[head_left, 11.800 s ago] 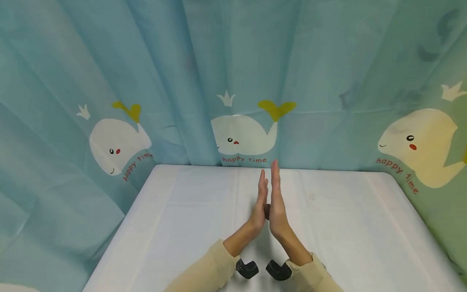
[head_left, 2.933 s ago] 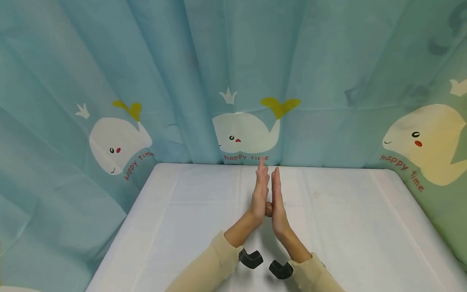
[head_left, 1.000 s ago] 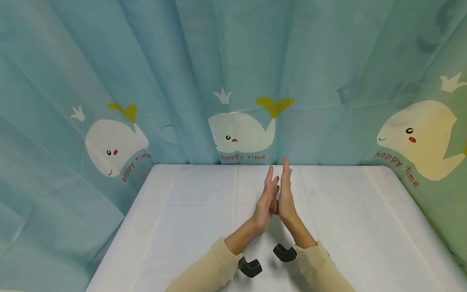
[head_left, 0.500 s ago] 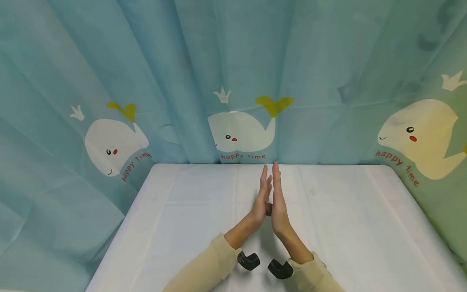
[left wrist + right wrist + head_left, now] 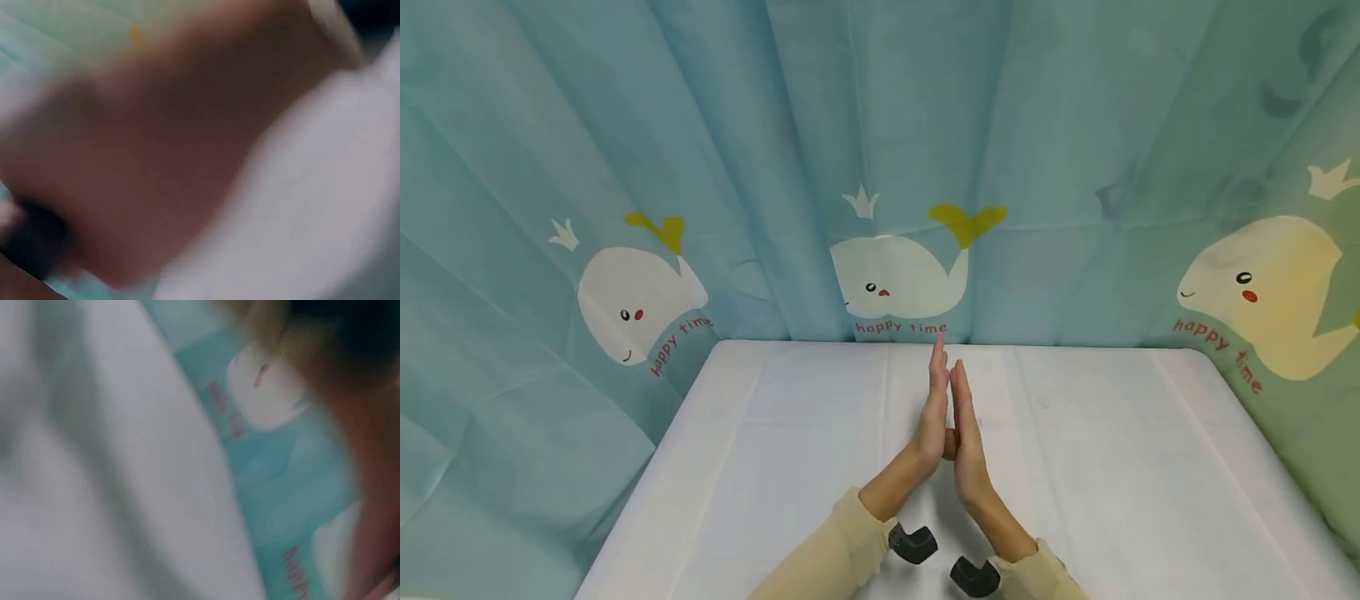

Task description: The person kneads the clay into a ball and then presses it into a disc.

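Observation:
Between the two palms sits a small brown ball (image 5: 951,444), clay-like in look and mostly covered by the hands. My left hand (image 5: 932,421) presses it from the left, its fingers straight and pointing away toward the curtain. From the other side my right hand (image 5: 970,450) presses with straight fingers, sitting a little nearer to the body than the left. Both hands are above the table. The left wrist view is blurred; there the ball (image 5: 39,240) shows dark at the lower left beside the left hand (image 5: 150,162). Only part of the right hand (image 5: 378,462) shows in the right wrist view.
A white-covered table (image 5: 805,450) lies under the hands. Behind and beside it hangs a blue-green curtain (image 5: 760,167) printed with whales. A black wrist camera (image 5: 913,544) sticks out from the left sleeve, another black camera (image 5: 975,577) from the right sleeve.
Over the frames the hands slide back and forth against each other with the ball between them. Since half a second ago the right hand has moved back toward the body; the left fingertips now reach farther forward.

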{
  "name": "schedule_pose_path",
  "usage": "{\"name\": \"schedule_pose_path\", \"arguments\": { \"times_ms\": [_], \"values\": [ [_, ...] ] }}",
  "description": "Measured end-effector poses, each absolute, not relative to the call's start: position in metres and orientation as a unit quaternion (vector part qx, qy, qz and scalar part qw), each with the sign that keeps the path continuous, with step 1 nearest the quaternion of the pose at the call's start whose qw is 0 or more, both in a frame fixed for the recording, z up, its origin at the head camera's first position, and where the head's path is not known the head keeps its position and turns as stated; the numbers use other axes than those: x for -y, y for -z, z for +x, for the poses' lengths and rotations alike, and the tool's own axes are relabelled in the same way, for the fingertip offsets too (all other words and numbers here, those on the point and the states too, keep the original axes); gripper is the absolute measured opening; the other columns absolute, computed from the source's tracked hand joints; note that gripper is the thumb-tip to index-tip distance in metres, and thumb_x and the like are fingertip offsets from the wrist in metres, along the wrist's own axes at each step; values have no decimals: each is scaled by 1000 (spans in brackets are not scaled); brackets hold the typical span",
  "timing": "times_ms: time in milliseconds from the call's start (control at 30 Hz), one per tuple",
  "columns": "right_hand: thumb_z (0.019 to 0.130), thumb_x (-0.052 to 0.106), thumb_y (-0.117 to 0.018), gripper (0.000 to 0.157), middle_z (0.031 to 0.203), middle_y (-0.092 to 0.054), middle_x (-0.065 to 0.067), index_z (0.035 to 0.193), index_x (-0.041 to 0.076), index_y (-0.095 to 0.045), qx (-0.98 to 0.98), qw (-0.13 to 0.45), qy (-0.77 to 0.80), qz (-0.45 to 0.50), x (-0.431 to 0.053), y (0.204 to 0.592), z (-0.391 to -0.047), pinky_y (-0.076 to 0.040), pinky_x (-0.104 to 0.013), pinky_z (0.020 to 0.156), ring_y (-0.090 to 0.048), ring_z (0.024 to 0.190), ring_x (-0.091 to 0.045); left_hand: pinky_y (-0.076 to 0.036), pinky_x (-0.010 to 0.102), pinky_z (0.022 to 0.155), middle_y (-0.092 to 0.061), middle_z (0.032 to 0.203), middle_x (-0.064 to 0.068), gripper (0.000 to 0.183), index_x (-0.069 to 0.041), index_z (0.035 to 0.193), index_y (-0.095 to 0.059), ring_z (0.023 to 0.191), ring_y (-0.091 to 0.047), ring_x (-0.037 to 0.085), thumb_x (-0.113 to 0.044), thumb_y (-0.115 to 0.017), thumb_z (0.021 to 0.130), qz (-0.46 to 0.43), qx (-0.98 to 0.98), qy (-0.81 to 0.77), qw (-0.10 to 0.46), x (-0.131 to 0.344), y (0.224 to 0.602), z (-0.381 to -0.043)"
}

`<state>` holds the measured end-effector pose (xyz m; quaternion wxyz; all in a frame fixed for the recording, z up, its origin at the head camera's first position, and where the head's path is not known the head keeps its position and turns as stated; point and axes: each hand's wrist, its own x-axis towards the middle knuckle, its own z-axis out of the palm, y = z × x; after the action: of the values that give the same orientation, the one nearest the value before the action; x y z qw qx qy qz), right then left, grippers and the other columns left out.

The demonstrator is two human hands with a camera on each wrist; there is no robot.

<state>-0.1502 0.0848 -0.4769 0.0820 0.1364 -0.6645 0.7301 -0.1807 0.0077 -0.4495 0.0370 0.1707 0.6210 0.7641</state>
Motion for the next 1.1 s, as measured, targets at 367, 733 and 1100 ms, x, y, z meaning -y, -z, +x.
{"name": "schedule_pose_path", "arguments": {
  "times_ms": [367, 733, 1100],
  "values": [
    [113, 38, -8, 53, 171, -3, 12, 166, 36, -5, 668, 115, -728, 103, -101, 464, -172, 3, -51, 124, 1, 157, -10, -4, 54, 124, 3, 173, 3, 61, -26, 167, 3, 158, 1, 26, -50, -8, 111, 197, -631, -748, 59, -12, 463, -159],
    [113, 32, -5, 54, 173, 2, 5, 167, 28, -4, 661, 88, -729, 157, -83, 475, -144, -23, -18, 113, 4, 157, -15, 1, 54, 124, 6, 173, -1, 60, -21, 166, 5, 158, 5, 21, -42, -10, 112, 176, -650, -739, 12, -5, 461, -177],
    [113, 33, -6, 54, 172, 6, 7, 166, 30, 0, 691, 119, -696, 156, -97, 453, -172, 6, -54, 122, 11, 156, -11, -34, 24, 67, 6, 172, 7, 63, -27, 166, 6, 119, -42, 12, -51, -6, 110, 174, -646, -738, 83, -8, 473, -161]
  ]
}}
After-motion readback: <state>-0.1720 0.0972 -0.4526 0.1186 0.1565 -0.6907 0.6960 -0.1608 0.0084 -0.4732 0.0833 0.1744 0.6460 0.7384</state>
